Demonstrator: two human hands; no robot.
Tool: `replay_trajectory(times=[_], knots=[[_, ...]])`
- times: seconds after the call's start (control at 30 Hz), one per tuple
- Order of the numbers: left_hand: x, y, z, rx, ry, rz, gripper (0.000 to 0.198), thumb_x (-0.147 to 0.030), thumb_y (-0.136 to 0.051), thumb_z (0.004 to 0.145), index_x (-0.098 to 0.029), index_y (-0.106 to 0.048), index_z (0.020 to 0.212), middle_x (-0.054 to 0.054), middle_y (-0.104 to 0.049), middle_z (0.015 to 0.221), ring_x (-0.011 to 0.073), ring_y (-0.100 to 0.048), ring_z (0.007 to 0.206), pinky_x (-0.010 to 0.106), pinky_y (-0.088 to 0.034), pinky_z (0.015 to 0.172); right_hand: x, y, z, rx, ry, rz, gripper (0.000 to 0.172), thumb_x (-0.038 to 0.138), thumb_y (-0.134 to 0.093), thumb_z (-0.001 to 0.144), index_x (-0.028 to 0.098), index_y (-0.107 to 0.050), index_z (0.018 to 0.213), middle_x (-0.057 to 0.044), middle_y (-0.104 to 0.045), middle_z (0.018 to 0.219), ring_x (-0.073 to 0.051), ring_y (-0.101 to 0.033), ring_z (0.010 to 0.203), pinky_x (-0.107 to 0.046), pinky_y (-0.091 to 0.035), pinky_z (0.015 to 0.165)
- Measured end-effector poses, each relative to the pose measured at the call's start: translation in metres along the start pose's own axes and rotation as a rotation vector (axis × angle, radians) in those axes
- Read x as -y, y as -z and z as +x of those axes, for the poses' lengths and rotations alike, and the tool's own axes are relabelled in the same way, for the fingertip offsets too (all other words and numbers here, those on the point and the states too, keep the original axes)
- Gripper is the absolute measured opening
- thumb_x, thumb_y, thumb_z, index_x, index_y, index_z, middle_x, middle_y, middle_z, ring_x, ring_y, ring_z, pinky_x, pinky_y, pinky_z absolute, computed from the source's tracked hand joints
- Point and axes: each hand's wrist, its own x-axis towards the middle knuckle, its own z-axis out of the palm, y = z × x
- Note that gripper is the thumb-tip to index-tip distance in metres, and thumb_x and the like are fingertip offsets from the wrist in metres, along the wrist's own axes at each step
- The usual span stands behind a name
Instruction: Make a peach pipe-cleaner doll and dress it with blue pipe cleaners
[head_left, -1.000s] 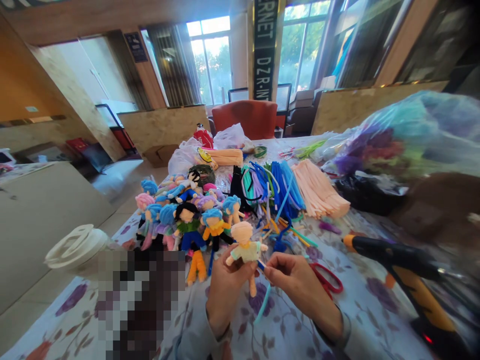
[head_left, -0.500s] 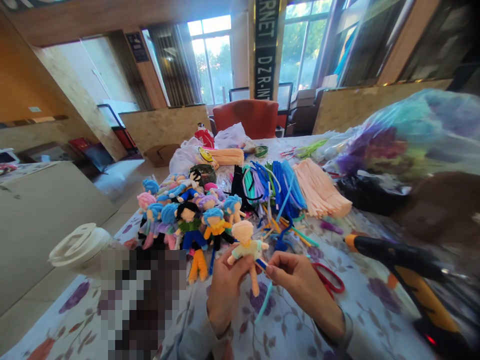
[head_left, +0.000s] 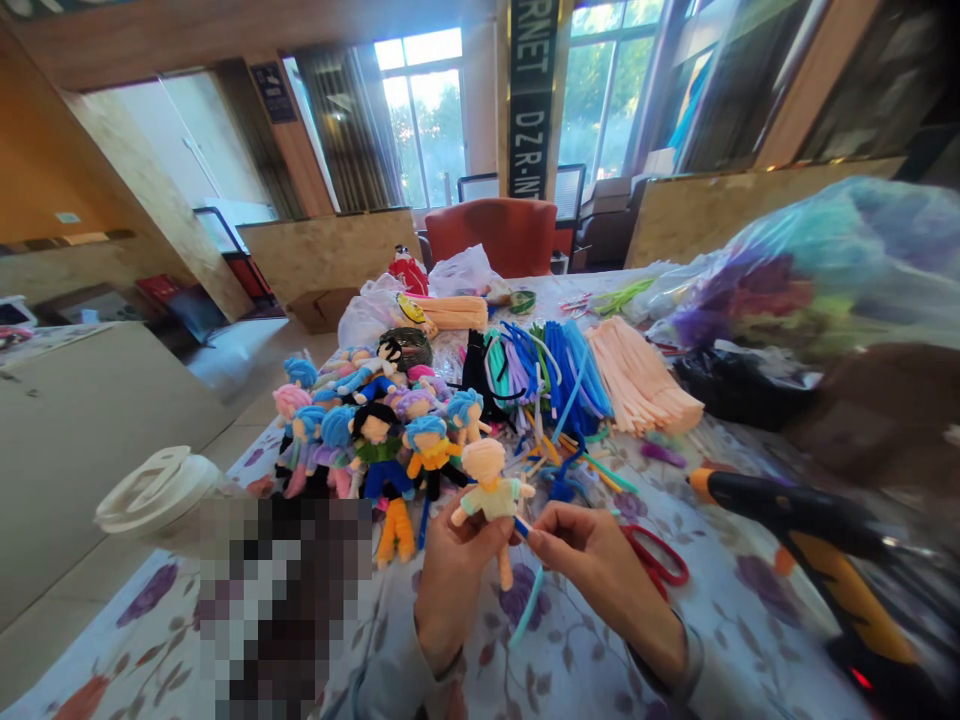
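My left hand (head_left: 454, 580) is closed around the lower body of a small pipe-cleaner doll (head_left: 489, 485) with a bald peach head and a pale green top, held upright above the flowered tablecloth (head_left: 585, 640). My right hand (head_left: 592, 565) pinches a light blue pipe cleaner (head_left: 529, 600) at the doll's waist; its loose end hangs down between my wrists. Just beyond my hands stands a cluster of finished dolls (head_left: 375, 430) with blue, pink and black hair.
Bundles of pipe cleaners (head_left: 562, 375) in blue, green and peach lie mid-table. Red-handled scissors (head_left: 660, 560) rest right of my right hand. A black and yellow glue gun (head_left: 810, 540) sits at the right, a white lidded cup (head_left: 154, 490) at the left, plastic bags (head_left: 810, 270) behind.
The doll and both hands shift slightly; my right hand's pinch on the blue pipe cleaner stays at the doll's waist. Nothing else has moved.
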Motion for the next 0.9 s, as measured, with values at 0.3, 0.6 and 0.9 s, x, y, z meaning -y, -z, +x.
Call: replay_trajectory(times=[0.3, 0.6, 0.9], knots=[[0.002, 0.003, 0.002, -0.063, -0.003, 0.019, 0.017, -0.019, -0.071, 0.07, -0.015, -0.068, 0.087, 0.0, -0.069, 0.072, 0.0132, -0.061, 0.064, 0.024, -0.049, 0.061, 0.008, 0.001, -0.004, -0.149, 0.288, -0.096, 0.014, 0.024, -0.059, 0.08, 0.018, -0.057, 0.068, -0.001, -0.058, 0.073, -0.016, -0.056, 0.07, -0.027, -0.044, 0.066], [-0.003, -0.003, 0.0, -0.044, 0.043, 0.086, 0.025, -0.025, -0.074, 0.066, -0.014, -0.065, 0.087, -0.001, -0.068, 0.06, 0.0102, -0.053, 0.038, 0.023, -0.042, 0.04, 0.002, -0.002, -0.005, -0.246, 0.418, -0.388, 0.014, 0.01, -0.063, 0.074, 0.019, -0.055, 0.067, 0.0, -0.055, 0.077, -0.015, -0.057, 0.072, -0.026, -0.042, 0.067], [0.009, 0.004, 0.003, -0.1, 0.084, -0.005, 0.034, -0.028, -0.074, 0.07, -0.015, -0.065, 0.1, 0.003, -0.075, 0.076, 0.0187, -0.069, 0.067, 0.03, -0.055, 0.068, 0.001, -0.002, -0.003, -0.306, 0.418, -0.423, 0.013, 0.01, -0.06, 0.074, 0.019, -0.054, 0.067, -0.001, -0.054, 0.077, -0.016, -0.056, 0.071, -0.029, -0.043, 0.067]])
